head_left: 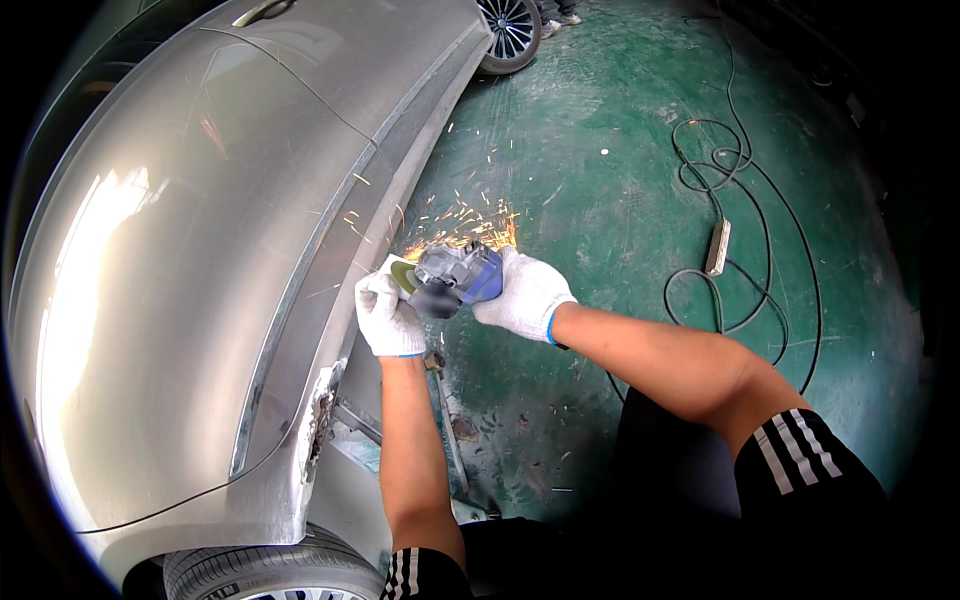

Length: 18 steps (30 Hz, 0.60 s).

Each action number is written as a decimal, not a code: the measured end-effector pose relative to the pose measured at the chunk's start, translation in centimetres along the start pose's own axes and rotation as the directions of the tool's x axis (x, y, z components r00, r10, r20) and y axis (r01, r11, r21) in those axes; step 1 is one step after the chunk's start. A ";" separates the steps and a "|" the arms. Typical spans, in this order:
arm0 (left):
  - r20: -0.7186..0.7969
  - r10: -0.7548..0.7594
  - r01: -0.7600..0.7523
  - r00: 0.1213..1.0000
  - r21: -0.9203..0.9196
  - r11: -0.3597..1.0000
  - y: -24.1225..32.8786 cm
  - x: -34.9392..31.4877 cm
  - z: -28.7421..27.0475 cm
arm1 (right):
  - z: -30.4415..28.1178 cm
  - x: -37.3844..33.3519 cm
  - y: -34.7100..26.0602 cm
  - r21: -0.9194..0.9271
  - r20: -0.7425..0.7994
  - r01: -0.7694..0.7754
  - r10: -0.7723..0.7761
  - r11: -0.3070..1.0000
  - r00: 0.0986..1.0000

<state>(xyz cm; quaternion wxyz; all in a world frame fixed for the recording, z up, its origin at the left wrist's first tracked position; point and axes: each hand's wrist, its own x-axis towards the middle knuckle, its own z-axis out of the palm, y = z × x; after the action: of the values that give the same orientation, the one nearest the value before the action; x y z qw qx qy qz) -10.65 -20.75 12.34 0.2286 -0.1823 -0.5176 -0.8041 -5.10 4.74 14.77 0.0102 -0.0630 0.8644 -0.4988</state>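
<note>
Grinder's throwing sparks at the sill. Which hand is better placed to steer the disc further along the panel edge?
Left, probably. The left hand grips at the disc end of the angle grinder, right beside the car's lower panel edge. The right hand holds the rear body, farther from the panel, bracing it.

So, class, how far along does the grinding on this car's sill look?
Done: paint near the rear wheel arch is already stripped, ragged metal showing. In hand: the left hand and right hand, both gloved, hold an angle grinder against the silver car's sill, sparks flying. Left: the sill further forward looks unground.
</note>
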 end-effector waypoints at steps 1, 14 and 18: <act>0.008 -0.003 0.003 1.000 0.002 1.000 0.0 0.0 0.0 | 0.0 0.1 0.0 -0.004 0.005 -0.013 0.013 1.000 1.000; 0.005 0.004 -0.005 1.000 0.030 1.000 0.2 -0.3 0.5 | -0.4 -0.3 -0.3 0.016 0.014 -0.003 0.002 1.000 1.000; 0.010 -0.004 0.004 1.000 0.022 1.000 0.1 -0.2 0.4 | -0.1 0.1 0.2 0.036 -0.003 0.013 -0.012 0.999 1.000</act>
<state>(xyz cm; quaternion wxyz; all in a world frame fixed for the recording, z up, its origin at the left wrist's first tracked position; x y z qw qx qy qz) -10.45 -20.36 12.51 0.2263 -0.1827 -0.5279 -0.7979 -5.19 4.87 14.63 0.0072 -0.0676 0.8548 -0.5144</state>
